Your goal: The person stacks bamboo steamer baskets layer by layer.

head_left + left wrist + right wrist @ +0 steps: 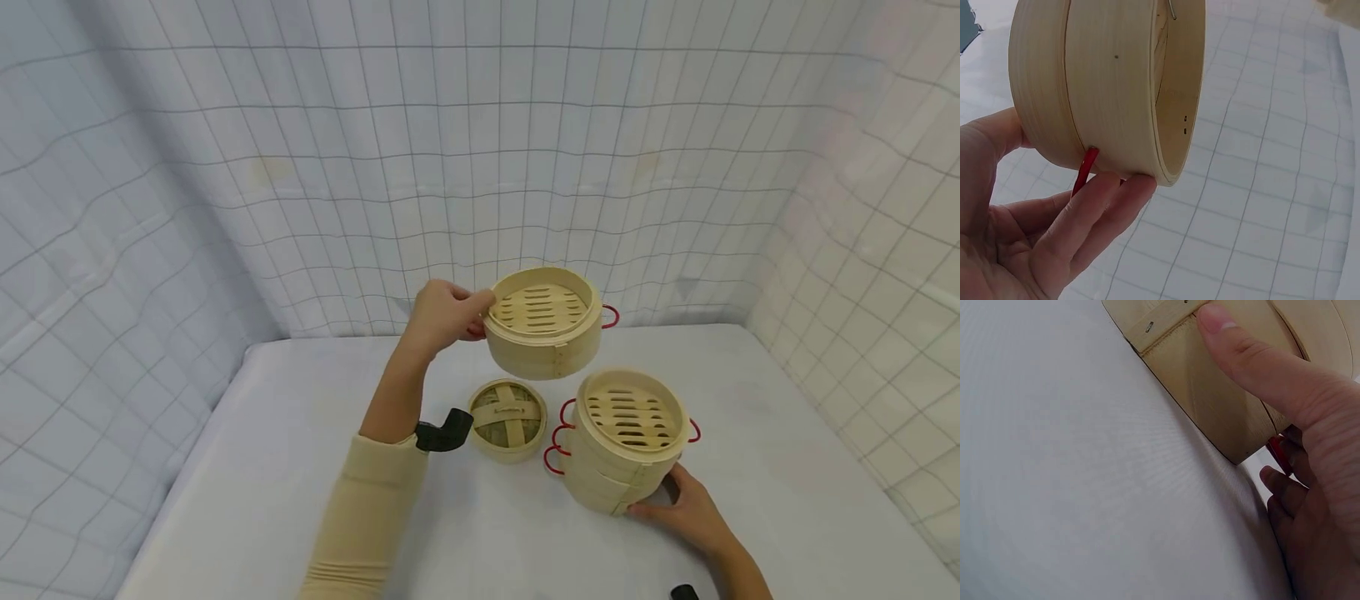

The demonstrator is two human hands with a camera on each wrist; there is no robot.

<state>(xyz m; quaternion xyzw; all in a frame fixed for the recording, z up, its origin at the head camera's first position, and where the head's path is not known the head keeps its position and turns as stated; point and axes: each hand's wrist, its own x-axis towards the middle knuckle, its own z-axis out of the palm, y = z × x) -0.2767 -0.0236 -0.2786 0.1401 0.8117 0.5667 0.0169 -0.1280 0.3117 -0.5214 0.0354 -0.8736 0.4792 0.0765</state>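
Note:
My left hand (447, 314) grips a bamboo steamer basket (555, 357) by its side and holds it in the air, with its slatted floor showing in the head view. In the left wrist view the fingers (1079, 228) curl by the basket's red handle (1085, 169). My right hand (692, 510) holds the lower right side of a stack of bamboo steamer baskets (600, 479) on the table. The right wrist view shows its thumb (1254, 356) against the bottom basket's wall and the other fingers near a red handle (1279, 455).
A small round bamboo steamer with a woven lid (507, 417) stands on the white table (262, 467), left of the stack and below the raised basket. Red handles (558, 437) stick out on the stack's left side. White grid-patterned sheets (480, 125) hang behind and at both sides.

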